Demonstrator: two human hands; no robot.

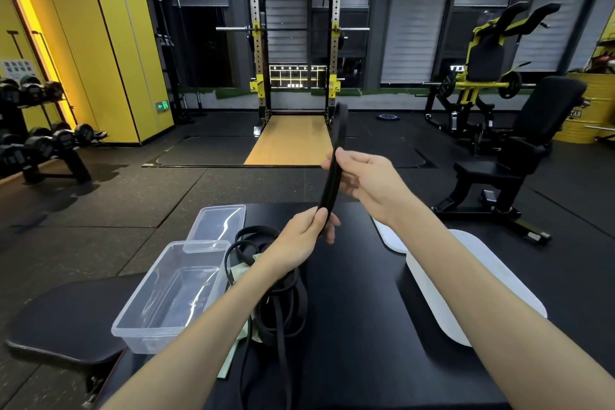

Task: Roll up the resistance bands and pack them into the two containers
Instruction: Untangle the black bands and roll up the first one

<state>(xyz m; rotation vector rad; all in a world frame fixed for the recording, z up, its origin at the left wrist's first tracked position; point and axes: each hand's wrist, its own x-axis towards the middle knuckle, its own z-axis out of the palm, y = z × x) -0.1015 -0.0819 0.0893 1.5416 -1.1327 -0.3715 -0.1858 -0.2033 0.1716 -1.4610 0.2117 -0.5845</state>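
A black resistance band is held up in the air above the black table, folded flat with its loop end pointing up. My left hand pinches its lower end. My right hand pinches it higher up, near its middle. Under my left forearm lies a tangle of more black bands on the table, with a pale green band among them. Two clear plastic containers stand at the table's left: a near one and a far one, both with nothing inside.
Two white lids lie on the table's right side. A black padded seat sits low at the left. A weight bench stands right, a dumbbell rack left, a squat rack ahead.
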